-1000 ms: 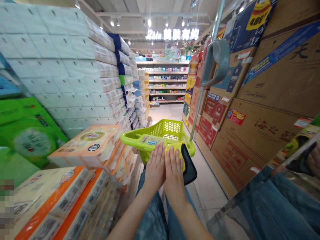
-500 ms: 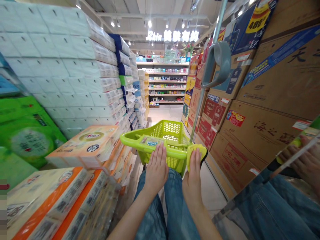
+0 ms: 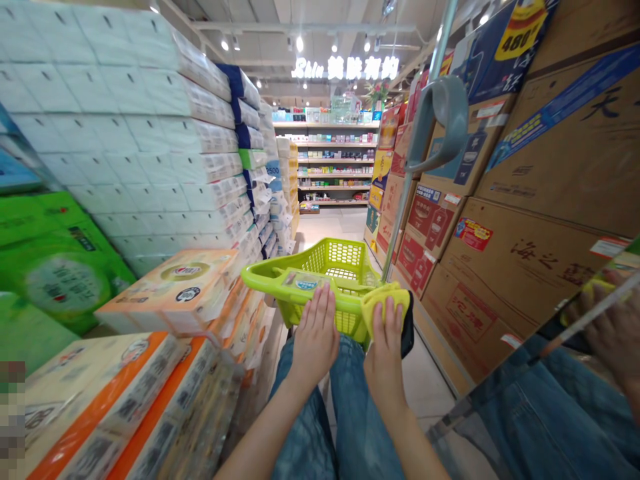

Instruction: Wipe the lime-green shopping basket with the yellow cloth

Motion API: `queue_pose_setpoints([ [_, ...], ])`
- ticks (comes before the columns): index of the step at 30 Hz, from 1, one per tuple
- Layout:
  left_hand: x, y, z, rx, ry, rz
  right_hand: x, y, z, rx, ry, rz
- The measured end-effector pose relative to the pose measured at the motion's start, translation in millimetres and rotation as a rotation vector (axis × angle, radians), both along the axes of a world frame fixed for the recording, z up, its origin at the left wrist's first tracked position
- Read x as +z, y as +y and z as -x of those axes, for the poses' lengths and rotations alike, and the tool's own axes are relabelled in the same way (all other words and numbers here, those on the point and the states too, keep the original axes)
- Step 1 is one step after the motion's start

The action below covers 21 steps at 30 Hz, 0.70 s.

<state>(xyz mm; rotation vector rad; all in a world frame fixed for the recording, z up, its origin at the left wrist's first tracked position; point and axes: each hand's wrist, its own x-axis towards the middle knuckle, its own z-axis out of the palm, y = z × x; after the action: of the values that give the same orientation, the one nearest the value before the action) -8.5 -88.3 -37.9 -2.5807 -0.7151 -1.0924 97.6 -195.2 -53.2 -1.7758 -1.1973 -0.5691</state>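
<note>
A lime-green plastic shopping basket [image 3: 295, 310] with lattice walls stands in front of my knees. My left hand [image 3: 316, 337] lies on its near rim, fingers stretched out and flat beside a label plate [image 3: 303, 283]; its thumb is partly hidden. My right hand [image 3: 387, 353] presses a folded yellow cloth [image 3: 373, 308] onto the near right corner of the rim. Something black [image 3: 409, 327] shows at the cloth's right edge; I cannot tell what it is. A metal pole [image 3: 397, 233] with a grey loop handle [image 3: 440, 123] rises at the basket's right side.
Stacked white tissue packs [image 3: 125, 127] and orange-and-white packs [image 3: 165, 287] line the left. Cardboard cartons [image 3: 540, 260] are piled on the right, with a mirror-like panel [image 3: 550, 413] reflecting jeans and a hand. Shelves [image 3: 335, 160] stand at the aisle's far end.
My right hand has shifted the cloth slightly left along the rim, and more of the black piece shows beside it. My left hand has stayed at nearly the same spot.
</note>
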Motion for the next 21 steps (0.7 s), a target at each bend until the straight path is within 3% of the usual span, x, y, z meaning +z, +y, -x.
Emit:
queue_pose_setpoints([
  [5,0.4,-1.0,-2.0,0.005,-0.029,0.009,8.5,-3.6,-15.4,0.077,0.148,-0.070],
  [15,-7.0,7.1,1.0,0.060,-0.024,-0.083,0.2,37.1,50.6,0.047,-0.129,0.105],
  [21,-0.9,1.3,1.8,-0.003,0.003,0.001,1.4,6.3,11.1,0.020,-0.054,-0.004],
])
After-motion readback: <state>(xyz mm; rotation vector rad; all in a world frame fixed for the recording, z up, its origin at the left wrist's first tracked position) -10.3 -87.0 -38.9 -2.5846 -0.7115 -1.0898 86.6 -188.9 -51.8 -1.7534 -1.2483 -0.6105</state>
